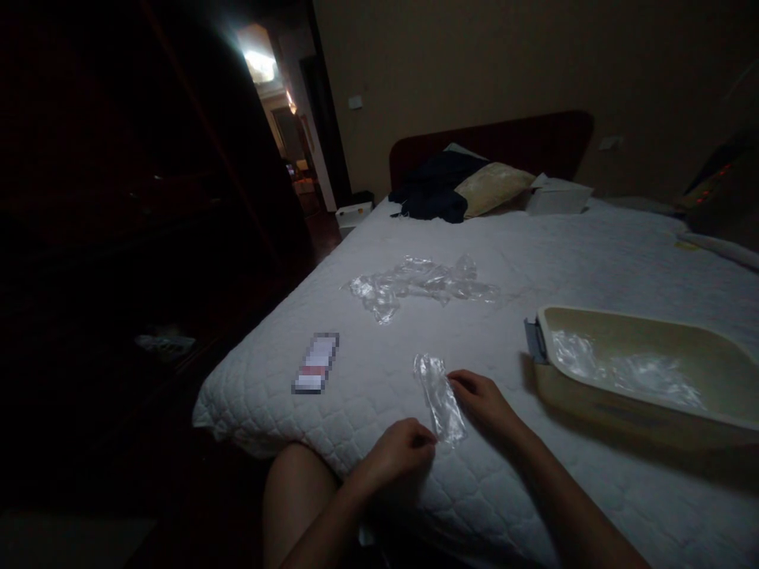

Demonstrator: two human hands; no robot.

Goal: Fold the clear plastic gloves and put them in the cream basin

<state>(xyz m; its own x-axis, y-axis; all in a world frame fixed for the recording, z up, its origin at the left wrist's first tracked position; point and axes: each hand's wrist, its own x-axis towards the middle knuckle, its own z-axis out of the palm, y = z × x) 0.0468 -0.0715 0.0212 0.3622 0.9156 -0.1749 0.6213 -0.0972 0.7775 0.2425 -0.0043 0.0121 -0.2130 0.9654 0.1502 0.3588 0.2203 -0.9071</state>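
A small clear plastic bag [439, 395] lies on the white quilted bed [593, 261] near its front edge. My left hand [400, 450] is closed, its fingertips pinching the bag's near end. My right hand [483, 399] rests on the quilt beside the bag, fingers curled and touching its right edge. Further back on the bed lies a crumpled heap of clear plastic bags [418, 284]. More clear plastic sits inside a beige tub [646, 387] at the right.
A small blurred rectangular item [316, 362] lies on the bed to the left. Pillows [492, 187], dark clothing [432, 190] and a headboard stand at the back. My knee [293, 498] is against the bed's front edge. The floor at left is dark; a lit doorway [264, 67] is behind.
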